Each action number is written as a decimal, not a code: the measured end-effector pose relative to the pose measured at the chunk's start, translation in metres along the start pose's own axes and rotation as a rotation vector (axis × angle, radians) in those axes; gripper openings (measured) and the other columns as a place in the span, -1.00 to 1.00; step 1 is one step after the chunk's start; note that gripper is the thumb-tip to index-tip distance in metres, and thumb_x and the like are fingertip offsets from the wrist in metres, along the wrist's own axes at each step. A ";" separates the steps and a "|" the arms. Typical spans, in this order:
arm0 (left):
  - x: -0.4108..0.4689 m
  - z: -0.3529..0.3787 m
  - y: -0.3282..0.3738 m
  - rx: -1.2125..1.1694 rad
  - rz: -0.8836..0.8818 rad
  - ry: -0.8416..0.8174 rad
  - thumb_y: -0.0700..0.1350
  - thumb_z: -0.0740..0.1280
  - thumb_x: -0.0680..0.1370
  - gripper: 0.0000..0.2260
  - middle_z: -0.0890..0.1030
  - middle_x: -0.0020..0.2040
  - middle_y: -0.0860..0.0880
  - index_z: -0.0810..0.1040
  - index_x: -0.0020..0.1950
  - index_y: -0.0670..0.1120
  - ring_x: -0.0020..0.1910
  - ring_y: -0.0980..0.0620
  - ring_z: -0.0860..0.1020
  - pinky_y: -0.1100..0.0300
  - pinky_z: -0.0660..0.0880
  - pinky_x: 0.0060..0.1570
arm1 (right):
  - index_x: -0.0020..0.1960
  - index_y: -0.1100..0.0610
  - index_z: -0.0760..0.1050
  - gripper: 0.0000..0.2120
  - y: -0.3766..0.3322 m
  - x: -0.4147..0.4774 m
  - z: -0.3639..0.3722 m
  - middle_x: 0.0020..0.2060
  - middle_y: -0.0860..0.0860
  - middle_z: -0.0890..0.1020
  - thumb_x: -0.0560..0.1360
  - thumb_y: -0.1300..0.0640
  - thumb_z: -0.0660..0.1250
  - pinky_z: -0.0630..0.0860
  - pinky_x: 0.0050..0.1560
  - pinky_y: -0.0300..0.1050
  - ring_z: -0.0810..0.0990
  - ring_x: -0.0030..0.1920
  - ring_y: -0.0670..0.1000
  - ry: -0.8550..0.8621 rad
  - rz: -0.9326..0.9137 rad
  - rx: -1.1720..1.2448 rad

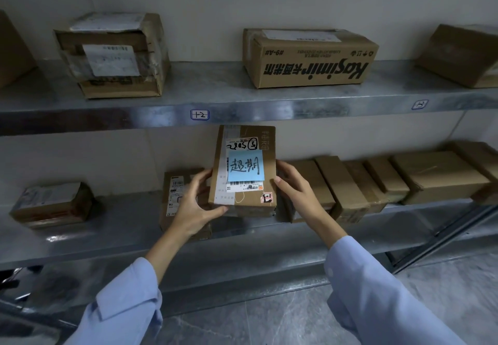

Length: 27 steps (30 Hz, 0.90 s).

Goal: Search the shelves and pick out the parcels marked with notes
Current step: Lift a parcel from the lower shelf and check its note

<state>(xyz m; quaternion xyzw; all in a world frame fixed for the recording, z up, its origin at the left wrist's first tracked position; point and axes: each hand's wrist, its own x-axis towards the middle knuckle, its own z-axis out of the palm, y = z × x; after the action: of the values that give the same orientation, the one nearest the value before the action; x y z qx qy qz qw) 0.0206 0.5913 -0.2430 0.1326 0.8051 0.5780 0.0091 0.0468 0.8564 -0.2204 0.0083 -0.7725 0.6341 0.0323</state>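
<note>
Head view: left hand (192,204) and right hand (295,191) curled on opposite sides of note-marked parcel (250,199).

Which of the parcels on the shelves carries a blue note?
The upright parcel between the left hand and right hand; only it bears a blue handwritten note.

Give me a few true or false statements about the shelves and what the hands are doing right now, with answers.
1. The left hand and right hand both hold the parcel bearing the blue note. True.
2. The Kasimir box on the upper shelf has its print upside down. True.
3. The held parcel stands on the upper shelf. False: it is held up in front of the lower shelf.
4. The sleeves are red. False: they are light blue.
</note>
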 end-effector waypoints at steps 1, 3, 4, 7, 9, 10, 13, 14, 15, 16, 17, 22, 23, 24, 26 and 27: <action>-0.001 0.001 0.002 -0.008 0.002 0.002 -0.22 0.61 0.31 -0.21 0.42 0.31 0.24 0.29 0.38 0.18 0.29 0.33 0.37 0.33 0.31 0.24 | 0.45 0.01 0.34 -0.57 0.000 -0.002 0.002 0.32 -0.04 0.54 0.60 0.10 0.29 0.51 0.29 -0.08 0.51 0.33 -0.03 0.010 -0.002 0.008; -0.002 0.002 0.003 -0.014 0.016 0.008 -0.27 0.60 0.31 -0.22 0.42 0.28 0.28 0.30 0.36 0.19 0.24 0.43 0.38 0.48 0.31 0.16 | 0.48 -0.05 0.31 -0.46 0.000 -0.006 0.006 0.35 -0.04 0.50 0.53 -0.03 0.33 0.48 0.33 0.06 0.50 0.34 -0.01 0.025 0.007 0.018; -0.003 0.002 0.002 -0.007 0.021 0.011 -0.26 0.60 0.31 -0.22 0.43 0.28 0.27 0.31 0.36 0.18 0.24 0.44 0.38 0.51 0.30 0.15 | 0.49 -0.11 0.30 -0.42 0.001 -0.009 0.007 0.37 -0.05 0.49 0.50 -0.10 0.34 0.46 0.35 0.12 0.49 0.35 -0.01 0.019 0.019 0.025; -0.006 0.001 0.004 -0.006 0.031 -0.003 -0.23 0.60 0.32 -0.22 0.42 0.35 0.18 0.30 0.38 0.18 0.30 0.33 0.36 0.39 0.28 0.22 | 0.45 -0.28 0.27 -0.44 0.001 -0.019 0.012 0.39 -0.11 0.45 0.49 -0.11 0.35 0.47 0.33 0.17 0.49 0.35 0.00 -0.006 0.022 0.051; -0.008 0.000 0.007 -0.008 0.036 -0.009 -0.24 0.59 0.33 -0.23 0.40 0.35 0.18 0.30 0.38 0.19 0.34 0.21 0.34 0.29 0.27 0.25 | 0.45 -0.31 0.25 -0.42 0.000 -0.025 0.015 0.42 -0.12 0.42 0.48 -0.10 0.37 0.48 0.32 0.17 0.48 0.36 0.01 0.004 0.015 0.083; -0.009 0.000 0.008 -0.008 0.042 -0.011 -0.25 0.58 0.33 -0.24 0.39 0.33 0.20 0.30 0.37 0.19 0.35 0.18 0.33 0.27 0.26 0.25 | 0.46 -0.29 0.23 -0.38 0.000 -0.028 0.016 0.44 -0.11 0.40 0.47 -0.11 0.38 0.48 0.31 0.16 0.47 0.37 0.01 0.012 0.016 0.102; -0.012 0.000 0.015 -0.015 0.069 -0.011 -0.25 0.58 0.34 -0.24 0.40 0.33 0.19 0.30 0.38 0.17 0.38 0.13 0.31 0.18 0.27 0.29 | 0.49 -0.16 0.19 -0.33 -0.003 -0.034 0.018 0.43 -0.06 0.40 0.46 -0.10 0.39 0.51 0.30 0.13 0.47 0.37 0.00 0.032 0.023 0.136; -0.013 0.001 0.017 -0.017 0.078 -0.011 -0.25 0.58 0.34 -0.24 0.40 0.35 0.17 0.30 0.39 0.16 0.38 0.12 0.31 0.15 0.28 0.31 | 0.48 -0.11 0.19 -0.34 -0.006 -0.036 0.017 0.41 -0.06 0.42 0.47 -0.09 0.39 0.51 0.29 0.10 0.47 0.36 -0.01 0.040 0.023 0.131; -0.013 0.001 0.019 -0.018 0.082 -0.009 -0.24 0.58 0.34 -0.24 0.41 0.36 0.15 0.30 0.40 0.15 0.39 0.11 0.32 0.12 0.30 0.33 | 0.47 -0.07 0.19 -0.35 -0.008 -0.037 0.017 0.39 -0.05 0.43 0.47 -0.07 0.39 0.52 0.29 0.06 0.47 0.36 -0.02 0.041 0.025 0.125; -0.013 0.002 0.021 -0.018 0.090 -0.008 -0.23 0.58 0.34 -0.24 0.42 0.38 0.12 0.31 0.41 0.13 0.39 0.10 0.33 0.08 0.31 0.35 | 0.47 -0.04 0.19 -0.36 -0.011 -0.039 0.016 0.39 -0.05 0.44 0.48 -0.05 0.38 0.52 0.29 0.02 0.47 0.36 -0.03 0.044 0.022 0.121; -0.012 0.003 0.024 -0.019 0.100 -0.012 -0.22 0.58 0.34 -0.24 0.42 0.39 0.11 0.31 0.42 0.12 0.40 0.09 0.34 0.03 0.33 0.37 | 0.47 -0.03 0.19 -0.36 -0.014 -0.041 0.014 0.39 -0.05 0.44 0.48 -0.05 0.37 0.51 0.30 -0.02 0.46 0.37 -0.05 0.051 0.013 0.116; -0.007 0.024 0.040 -0.019 0.146 -0.065 -0.19 0.58 0.35 -0.23 0.40 0.43 0.07 0.30 0.45 0.09 0.42 0.02 0.34 -0.15 0.33 0.39 | 0.46 -0.11 0.19 -0.38 -0.024 -0.061 -0.006 0.39 -0.13 0.43 0.48 -0.12 0.35 0.52 0.26 -0.14 0.46 0.35 -0.11 0.127 0.004 0.080; -0.008 0.032 0.045 -0.018 0.158 -0.077 -0.20 0.58 0.35 -0.24 0.40 0.43 0.07 0.29 0.45 0.09 0.42 0.02 0.34 -0.13 0.33 0.39 | 0.44 -0.16 0.20 -0.40 -0.025 -0.067 -0.012 0.38 -0.17 0.43 0.48 -0.14 0.35 0.52 0.25 -0.13 0.47 0.34 -0.12 0.146 0.007 0.074; -0.009 0.040 0.049 -0.020 0.169 -0.090 -0.20 0.57 0.35 -0.24 0.39 0.43 0.08 0.29 0.44 0.09 0.41 0.03 0.34 -0.10 0.32 0.39 | 0.43 -0.20 0.21 -0.42 -0.025 -0.074 -0.019 0.37 -0.20 0.44 0.48 -0.16 0.36 0.51 0.26 -0.12 0.47 0.33 -0.13 0.165 0.009 0.071; -0.013 0.058 0.057 -0.039 0.183 -0.130 -0.21 0.57 0.36 -0.25 0.39 0.41 0.10 0.29 0.44 0.09 0.40 0.04 0.33 -0.05 0.32 0.38 | 0.44 -0.21 0.20 -0.42 -0.025 -0.090 -0.033 0.36 -0.21 0.43 0.49 -0.14 0.35 0.51 0.24 -0.11 0.50 0.30 -0.16 0.204 0.020 0.085; -0.014 0.067 0.060 -0.048 0.193 -0.154 -0.21 0.56 0.36 -0.25 0.40 0.41 0.10 0.29 0.44 0.08 0.41 0.05 0.33 -0.05 0.32 0.38 | 0.45 -0.20 0.19 -0.41 -0.024 -0.100 -0.040 0.37 -0.20 0.42 0.49 -0.12 0.34 0.52 0.21 -0.12 0.51 0.29 -0.16 0.224 0.028 0.097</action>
<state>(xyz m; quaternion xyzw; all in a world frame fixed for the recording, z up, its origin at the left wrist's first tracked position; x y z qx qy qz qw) 0.0578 0.6682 -0.2107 0.2533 0.7714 0.5835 0.0184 0.1490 0.8878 -0.1949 -0.0717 -0.7325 0.6681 0.1090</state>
